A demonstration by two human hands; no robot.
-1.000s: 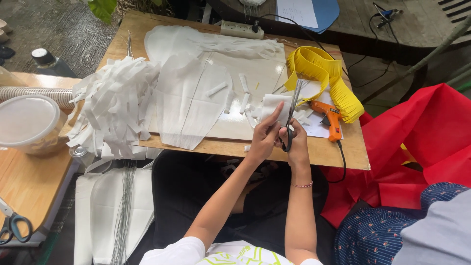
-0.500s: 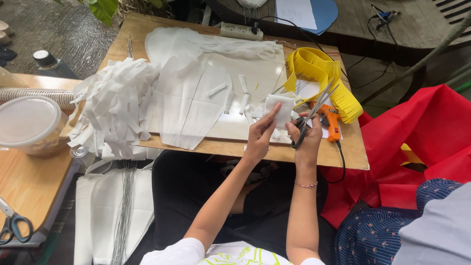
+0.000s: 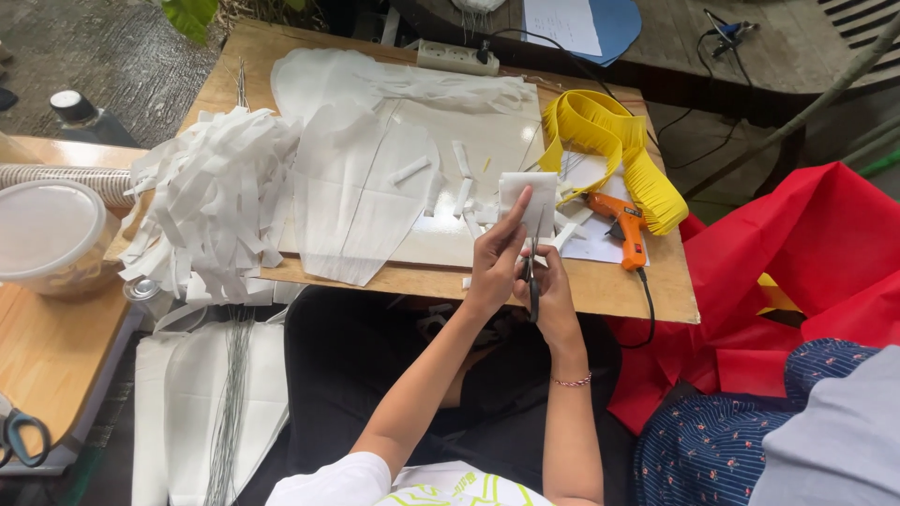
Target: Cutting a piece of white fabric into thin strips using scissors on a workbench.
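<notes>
Two hands work over a plywood board [image 3: 600,281] laid as a tabletop, with wet paving beyond it at the far left. White paper shapes [image 3: 361,187] cover the middle of the board, a heap of white paper strips [image 3: 206,201] spills over its left edge, and a yellow fringed band [image 3: 609,141] loops at the far right beside an orange glue gun [image 3: 623,230]. A power strip [image 3: 457,58] sits at the far edge. To the left stands a lower wooden table [image 3: 47,347] with a clear plastic tub [image 3: 47,234] on it; red fabric [image 3: 806,272] crowds the right side, so the only open room is the bare strip of board along the near edge.

Just above that edge, the left hand [image 3: 497,258] pinches a small white paper piece [image 3: 530,197] upright, thumb against its face. The right hand [image 3: 553,295] is closed around the scissors [image 3: 532,276], touching the left hand, blades reaching up to the paper's lower edge.
</notes>
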